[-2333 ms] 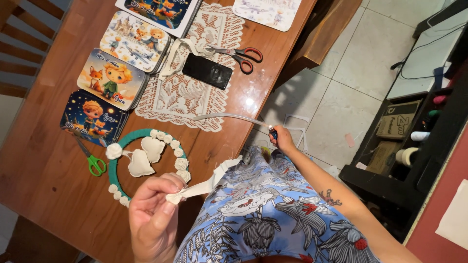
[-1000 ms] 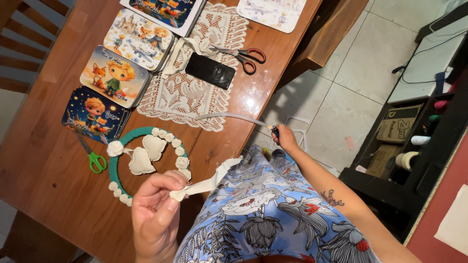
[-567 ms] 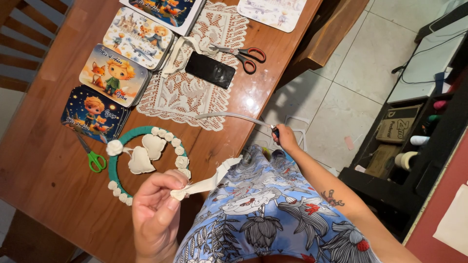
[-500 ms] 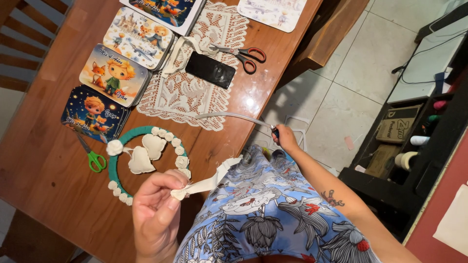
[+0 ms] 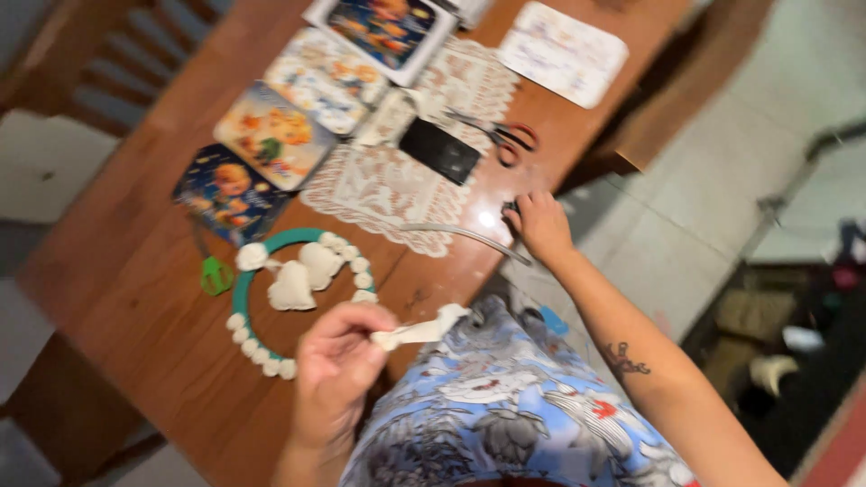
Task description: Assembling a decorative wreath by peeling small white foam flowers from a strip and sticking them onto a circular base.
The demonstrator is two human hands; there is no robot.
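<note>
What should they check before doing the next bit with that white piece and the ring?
1. White piece pinched in the left hand: ok.
2. Teal ring with white balls lying flat on the table: ok.
3. Two white hearts resting inside the ring: ok.
4. Right hand at the table edge by the thin cord; what it holds: cannot tell.
5. Scissors lying apart from both hands: ok.
6. Picture sharp enough to judge the grip: not ok, blurred.
</note>
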